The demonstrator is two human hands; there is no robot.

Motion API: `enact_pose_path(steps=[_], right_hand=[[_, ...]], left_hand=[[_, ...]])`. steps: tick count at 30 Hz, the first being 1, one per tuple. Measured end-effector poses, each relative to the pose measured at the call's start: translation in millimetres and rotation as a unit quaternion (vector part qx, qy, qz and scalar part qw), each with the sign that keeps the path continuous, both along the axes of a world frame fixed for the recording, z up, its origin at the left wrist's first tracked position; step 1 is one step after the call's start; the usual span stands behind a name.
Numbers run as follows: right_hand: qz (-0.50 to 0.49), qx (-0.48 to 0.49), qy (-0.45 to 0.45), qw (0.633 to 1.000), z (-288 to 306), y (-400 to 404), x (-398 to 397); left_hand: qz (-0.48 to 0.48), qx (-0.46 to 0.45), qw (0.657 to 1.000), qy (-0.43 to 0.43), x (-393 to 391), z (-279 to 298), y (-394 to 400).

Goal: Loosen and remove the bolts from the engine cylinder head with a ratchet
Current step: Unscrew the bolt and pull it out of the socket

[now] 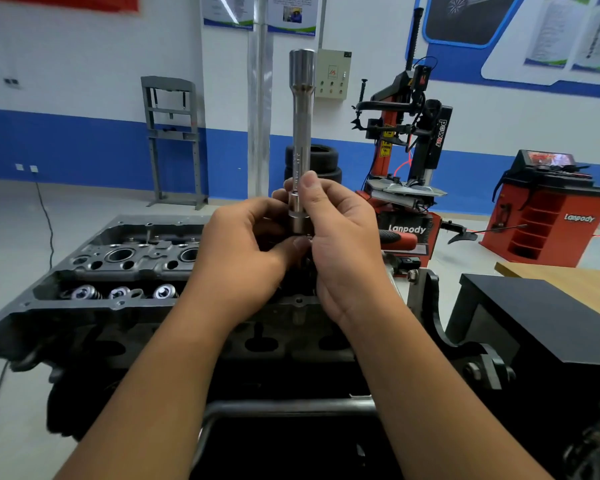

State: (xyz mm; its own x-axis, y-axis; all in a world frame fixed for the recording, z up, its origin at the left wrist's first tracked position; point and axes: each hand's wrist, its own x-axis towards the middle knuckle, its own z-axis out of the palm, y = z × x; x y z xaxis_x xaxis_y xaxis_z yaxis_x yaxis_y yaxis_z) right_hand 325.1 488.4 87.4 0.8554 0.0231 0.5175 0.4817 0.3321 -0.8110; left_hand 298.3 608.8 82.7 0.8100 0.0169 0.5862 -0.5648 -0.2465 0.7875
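A long chrome socket extension is held upright above the engine cylinder head, wide socket end at the top, well clear of the casting. Its lower end is pinched by the right hand: the thumb is pressed against the front of the shaft and the curled fingers are wrapped behind it. The left hand is brought in just below, its thumb and fingers curled together around the base of the tool; what exactly is being gripped there is hidden between the two hands, possibly the ratchet head, though it cannot be told for sure. A red-and-black handle is seen sticking out to the right from behind the right hand.

The cylinder head is carried on a dark engine stand, lying across the lower left of the view. Open round bores are seen along its top, and a row of valve springs is exposed on the near side. No bolt can be picked out clearly at this angle.

To the right, a black box is set on a wooden desk. Farther back, a red tyre changer, a red wheel balancer, stacked tyres and a grey press frame are stood against the blue-and-white wall.
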Motion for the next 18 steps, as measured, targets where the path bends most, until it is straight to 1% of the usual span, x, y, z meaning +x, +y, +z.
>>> enact_pose_path(steps=[2, 4, 7, 9, 12, 15, 16, 18], right_hand=[[-0.013, 0.005, -0.006, 1.0, -0.1, 0.9, -0.9], [-0.029, -0.001, -0.014, 0.999, -0.3, 1.0, -0.4], [-0.022, -0.006, -0.019, 1.0, -0.3, 0.8, -0.4], [-0.005, 0.001, -0.007, 1.0, 0.4, 0.1, -0.7], [0.013, 0.012, 0.006, 1.0, 0.6, 0.0, -0.9], [-0.001, 0.021, 0.003, 1.0, 0.6, 0.9, -2.8], [-0.01, 0.02, 0.0, 1.0, 0.5, 0.8, -2.5], [-0.021, 0.015, -0.006, 1.0, 0.4, 0.5, -2.0]], left_hand=[[0.029, -0.004, 1.0, -0.009, 0.1, -1.3, -0.8], [0.032, -0.003, 0.999, -0.011, -0.3, -1.1, -0.2], [-0.029, 0.016, 0.999, 0.013, -1.6, 1.0, 0.5], [-0.043, 0.03, 0.998, 0.017, -1.7, 1.8, 0.9], [0.001, 0.023, 1.0, 0.004, 0.2, 0.9, -0.4], [0.051, 0.027, 0.998, -0.015, 0.6, -1.4, -2.7], [0.053, 0.031, 0.998, -0.02, 0.7, -1.3, -2.9], [0.023, 0.041, 0.999, -0.018, -0.1, -0.3, -2.9]])
